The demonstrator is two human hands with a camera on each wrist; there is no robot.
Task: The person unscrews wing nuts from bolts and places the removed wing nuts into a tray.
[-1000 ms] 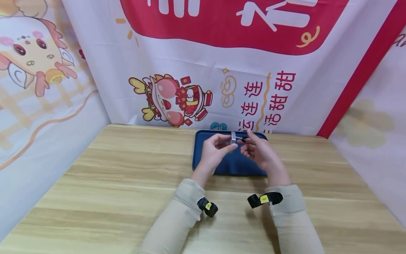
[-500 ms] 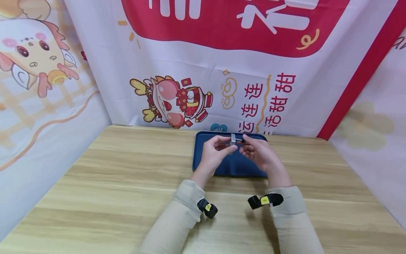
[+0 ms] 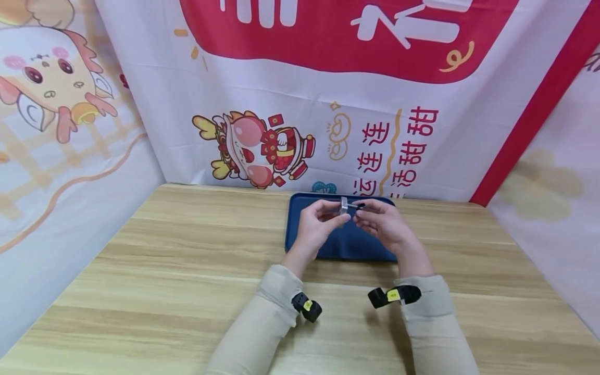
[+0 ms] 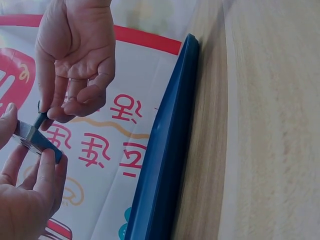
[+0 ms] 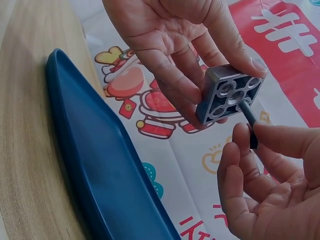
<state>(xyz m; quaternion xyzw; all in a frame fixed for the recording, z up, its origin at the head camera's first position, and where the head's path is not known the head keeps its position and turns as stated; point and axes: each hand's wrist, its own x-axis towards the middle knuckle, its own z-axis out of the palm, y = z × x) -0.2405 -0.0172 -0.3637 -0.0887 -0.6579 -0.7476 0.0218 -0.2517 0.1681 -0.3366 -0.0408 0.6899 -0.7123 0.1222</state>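
My left hand (image 3: 315, 225) grips a small square metal block (image 5: 215, 86) by its edges, between thumb and fingers. In the right wrist view the block's face shows several round holes, with a larger one at the centre. A threaded bolt (image 5: 248, 113) sticks out from near the lower right of that face. Thumb and fingertips of my right hand (image 3: 388, 226) pinch the bolt's black head (image 5: 254, 140), which is partly covered. Both hands hold these parts up above the blue tray (image 3: 339, 247); the bolt's inner end is hidden in the block.
The tray lies at the back of the wooden table (image 3: 187, 291), close to a printed cloth backdrop (image 3: 300, 94). More printed cloth hangs at the left and right sides. Each wrist bears a black camera strap (image 3: 408, 294).
My right thumb and fingers have shifted on the bolt's head, from reaching up along it to a lower, curled pinch. My left hand keeps the block in nearly the same place.
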